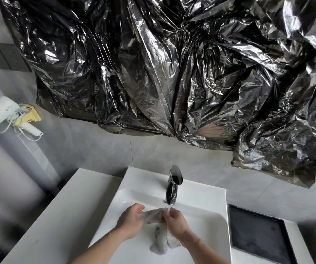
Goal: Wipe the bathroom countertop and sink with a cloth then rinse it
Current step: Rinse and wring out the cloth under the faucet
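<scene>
A wet grey-white cloth (156, 218) is stretched between both hands over the white sink basin (206, 225), just under the spout of the dark chrome faucet (173, 187). My left hand (131, 221) pinches its left end and my right hand (175, 222) grips its right end. The rest of the cloth hangs down into the basin below my right wrist. A thin stream of water seems to fall from the spout onto the cloth. The white countertop (63, 216) runs to the left of the basin.
A black square tray or inset (258, 239) lies in the counter to the right of the sink. Crumpled black plastic sheeting (172, 73) covers the wall above. A white hair dryer with a cord in a yellow holder (22, 119) hangs on the left wall.
</scene>
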`<state>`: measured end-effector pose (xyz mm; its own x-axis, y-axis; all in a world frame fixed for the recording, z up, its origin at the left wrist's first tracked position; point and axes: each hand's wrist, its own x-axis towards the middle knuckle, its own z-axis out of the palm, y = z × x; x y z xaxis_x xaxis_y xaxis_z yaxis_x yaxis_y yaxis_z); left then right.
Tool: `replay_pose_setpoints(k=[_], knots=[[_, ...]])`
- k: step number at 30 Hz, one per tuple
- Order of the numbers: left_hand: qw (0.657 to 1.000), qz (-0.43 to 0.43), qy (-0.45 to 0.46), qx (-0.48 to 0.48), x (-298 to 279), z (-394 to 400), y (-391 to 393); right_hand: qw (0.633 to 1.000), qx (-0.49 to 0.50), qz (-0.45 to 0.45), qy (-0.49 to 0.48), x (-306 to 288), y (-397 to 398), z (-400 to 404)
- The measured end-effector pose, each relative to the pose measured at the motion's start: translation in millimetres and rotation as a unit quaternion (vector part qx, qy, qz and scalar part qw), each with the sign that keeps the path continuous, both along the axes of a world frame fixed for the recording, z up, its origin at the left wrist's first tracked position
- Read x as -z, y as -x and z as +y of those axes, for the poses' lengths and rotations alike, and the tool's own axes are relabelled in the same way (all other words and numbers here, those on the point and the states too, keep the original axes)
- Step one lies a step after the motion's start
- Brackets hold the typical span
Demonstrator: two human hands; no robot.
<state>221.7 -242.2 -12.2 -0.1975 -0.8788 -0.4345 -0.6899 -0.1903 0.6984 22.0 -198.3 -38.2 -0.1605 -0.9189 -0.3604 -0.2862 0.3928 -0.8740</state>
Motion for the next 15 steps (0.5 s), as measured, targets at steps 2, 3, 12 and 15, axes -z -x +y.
replay_pose_setpoints(k=[2,3,12,15], knots=[[0.999,-0.014,0.007,0.050,1,7,5,0.998,0.010,-0.060,-0.002,-14,-4,4],[0.997,-0.007,0.004,0.071,2,9,10,0.997,0.011,-0.081,-0.008,-18,-5,6],[0.996,0.089,0.004,0.004,5,11,59,0.991,0.056,-0.124,-0.017,-25,19,22],[0.979,0.187,-0.065,-0.057,-1,11,69,0.987,0.095,-0.129,-0.034,-14,31,29]])
